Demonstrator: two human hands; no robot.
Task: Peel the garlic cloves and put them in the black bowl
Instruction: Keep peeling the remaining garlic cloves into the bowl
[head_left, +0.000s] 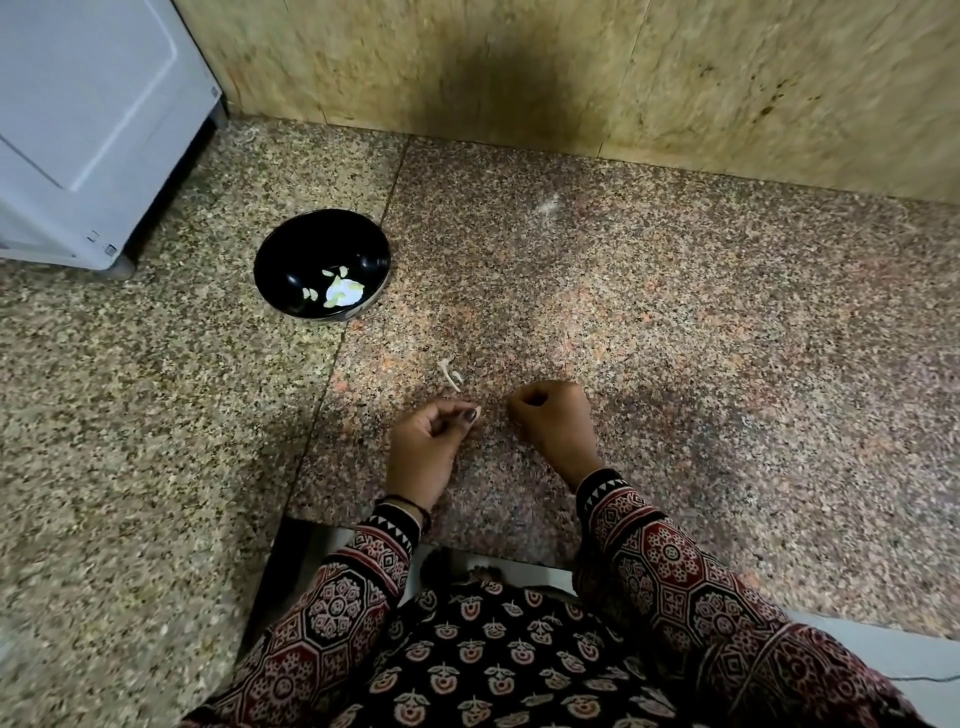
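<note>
Your left hand (431, 441) is over the near part of the speckled granite counter (701, 322), palm turned toward you. Its thumb and fingertips are closed narrowly in a pinch on a small pale garlic clove (477, 412) that pokes out just past the dark-painted thumbnail. Your right hand (550, 415) is just beside it, apart from the clove, with its fingers curled into a loose fist. You can see nothing held in it, though the inside of the fist is hidden.

A few thin scraps of garlic skin (451, 373) lie on the counter just beyond your left fingertips. The black bowl (291, 260) stands well apart from both hands, further back and to your left. In its bottom lie several pale peeled cloves (311, 294) beside a white patch whose nature you cannot tell from here.

Behind the bowl, at the far left, stands a white appliance (78, 130) on short feet. A tan stone wall (727, 78) with a dark stain runs along the back of the counter. Your patterned maroon sleeves (675, 561) reach to the wrists, and a dark thread band (410, 506) circles the left wrist.
</note>
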